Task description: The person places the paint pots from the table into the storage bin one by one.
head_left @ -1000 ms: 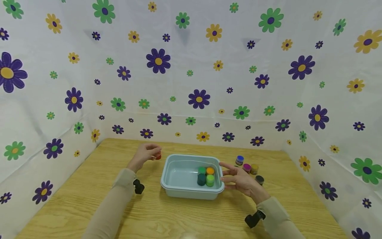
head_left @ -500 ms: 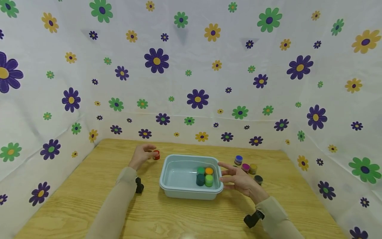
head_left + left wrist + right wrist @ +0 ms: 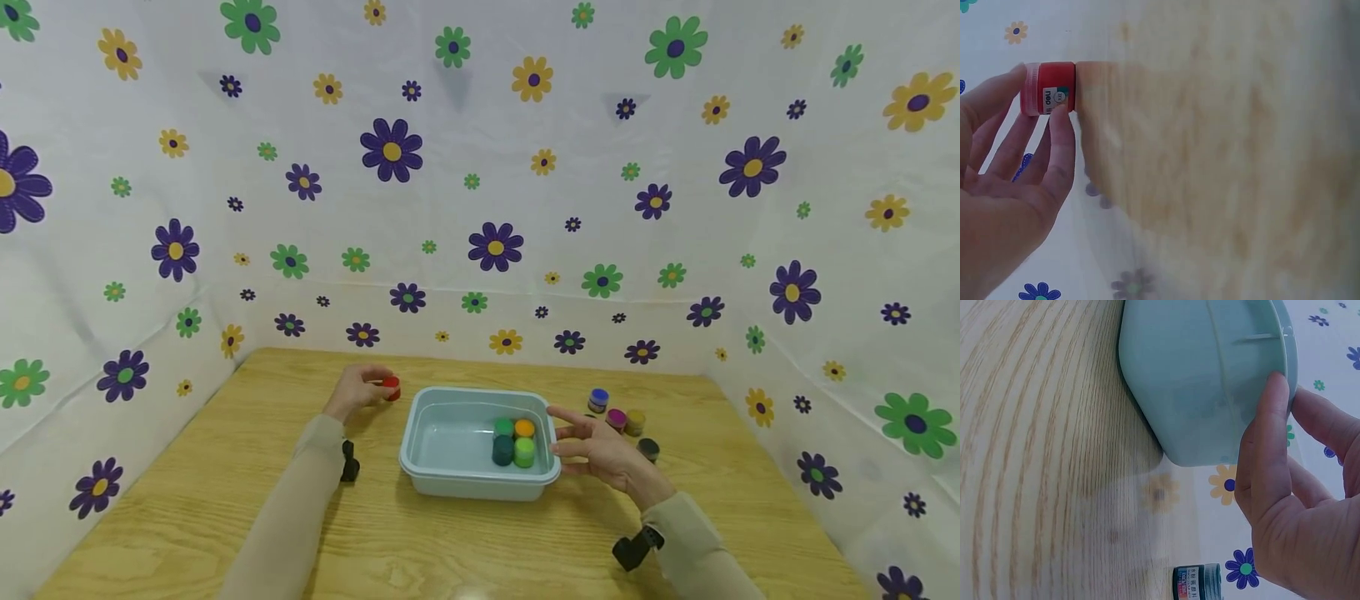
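Note:
A small red paint jar (image 3: 392, 388) stands on the table left of a pale blue plastic tub (image 3: 480, 477). My left hand (image 3: 358, 391) reaches round the jar from the left. In the left wrist view, thumb and fingers hold the red jar (image 3: 1057, 87) on opposite sides of its ridged lid. My right hand (image 3: 603, 454) is at the tub's right end, its fingers spread and nearly straight. In the right wrist view, fingertips touch the tub (image 3: 1191, 375) just at its rim. Inside, at the tub's right end, several jars (image 3: 513, 442) with green, orange and dark lids stand grouped.
Several more paint jars stand right of the tub, partly behind my right hand: blue (image 3: 597, 400), magenta (image 3: 616, 419), yellow (image 3: 634, 422) and dark (image 3: 648, 451). A flower-printed sheet (image 3: 495, 167) encloses the wooden table (image 3: 420, 550) at the back and sides.
The left fingers, which covered most of the red jar, have shifted back so more of it shows. The jar, tub and right hand stay put; the head view has turned slightly.

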Demonstrator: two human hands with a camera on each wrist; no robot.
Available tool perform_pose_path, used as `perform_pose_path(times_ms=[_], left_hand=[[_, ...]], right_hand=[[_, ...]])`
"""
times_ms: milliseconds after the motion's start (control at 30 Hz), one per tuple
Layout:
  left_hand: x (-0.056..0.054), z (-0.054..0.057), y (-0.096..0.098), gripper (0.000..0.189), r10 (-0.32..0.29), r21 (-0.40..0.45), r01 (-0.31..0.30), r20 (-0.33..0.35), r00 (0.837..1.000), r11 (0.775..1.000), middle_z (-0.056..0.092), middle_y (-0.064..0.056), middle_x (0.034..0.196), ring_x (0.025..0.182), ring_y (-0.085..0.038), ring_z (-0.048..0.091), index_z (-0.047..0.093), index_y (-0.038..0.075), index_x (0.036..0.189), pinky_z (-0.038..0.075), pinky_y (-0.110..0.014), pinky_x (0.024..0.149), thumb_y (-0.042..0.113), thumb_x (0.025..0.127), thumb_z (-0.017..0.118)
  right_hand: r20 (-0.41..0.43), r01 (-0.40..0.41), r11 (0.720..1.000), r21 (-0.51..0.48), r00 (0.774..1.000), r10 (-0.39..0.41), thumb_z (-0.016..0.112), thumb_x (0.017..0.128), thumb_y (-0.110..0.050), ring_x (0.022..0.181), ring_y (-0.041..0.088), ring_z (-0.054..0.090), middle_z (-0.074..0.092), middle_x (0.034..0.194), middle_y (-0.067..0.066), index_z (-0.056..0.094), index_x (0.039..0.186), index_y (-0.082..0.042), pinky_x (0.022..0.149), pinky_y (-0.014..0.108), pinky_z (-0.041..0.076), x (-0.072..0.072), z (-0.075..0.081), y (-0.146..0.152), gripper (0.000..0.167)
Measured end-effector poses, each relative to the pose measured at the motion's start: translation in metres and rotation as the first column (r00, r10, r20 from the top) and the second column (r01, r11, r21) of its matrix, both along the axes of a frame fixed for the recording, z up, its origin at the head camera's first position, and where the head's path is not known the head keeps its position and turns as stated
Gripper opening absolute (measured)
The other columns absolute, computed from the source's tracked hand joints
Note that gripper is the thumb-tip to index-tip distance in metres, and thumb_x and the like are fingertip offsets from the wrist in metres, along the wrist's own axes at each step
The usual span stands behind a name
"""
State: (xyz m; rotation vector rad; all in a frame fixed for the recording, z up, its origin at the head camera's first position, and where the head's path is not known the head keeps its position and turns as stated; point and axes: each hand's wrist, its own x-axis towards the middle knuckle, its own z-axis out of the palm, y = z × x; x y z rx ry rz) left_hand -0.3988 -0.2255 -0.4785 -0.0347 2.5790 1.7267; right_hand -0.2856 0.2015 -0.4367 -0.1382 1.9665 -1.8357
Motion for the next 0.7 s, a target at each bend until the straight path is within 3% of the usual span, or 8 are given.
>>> perform_pose_path(times_ms=[233, 500, 700], left_hand=[[-0.0018, 0.0014, 0.0044, 0.041, -0.043, -0.045, 0.043, 0.017, 0.999, 0.998, 0.056, -0.024, 0.134, 0.113, -0.033, 0.059, 0.059, 0.0, 0.129, 0.058, -0.034, 0.088, 0.0, 0.089, 0.067], [-0.0024, -0.0012, 0.008, 0.034, -0.009, -0.062, 0.009, -0.002, 1.0, 0.998, 0.064, -0.023, 0.121, 0.104, -0.029, 0.061, 0.062, -0.001, 0.118, 0.056, -0.025, 0.075, -0.001, 0.085, 0.071], [0.0003, 0.0011, 0.0042, 0.036, -0.065, -0.026, 0.065, -0.006, 0.998, 0.998, 0.06, -0.025, 0.128, 0.111, -0.033, 0.061, 0.059, -0.002, 0.12, 0.059, -0.032, 0.086, 0.003, 0.087, 0.072]], right_hand=[[-0.005, -0.016, 1.0, -0.002, 1.0, 0.016, 0.069, 0.091, -0.007, 0.102, 0.02, 0.059, 0.05, 0.126, 0.018, 0.033, 0.153, -0.012, 0.084, 0.035, 0.06, 0.0003, 0.0038, 0.0006, 0.072], [0.002, -0.008, 1.0, -0.004, 1.0, 0.008, 0.069, 0.091, -0.007, 0.1, 0.02, 0.06, 0.05, 0.125, 0.018, 0.034, 0.153, -0.012, 0.083, 0.034, 0.06, 0.0009, 0.0012, 0.0003, 0.072], [0.006, 0.001, 1.0, -0.001, 1.0, -0.001, 0.07, 0.09, -0.008, 0.099, 0.02, 0.06, 0.051, 0.122, 0.016, 0.035, 0.153, -0.013, 0.082, 0.033, 0.06, 0.0004, 0.0016, 0.0, 0.072]])
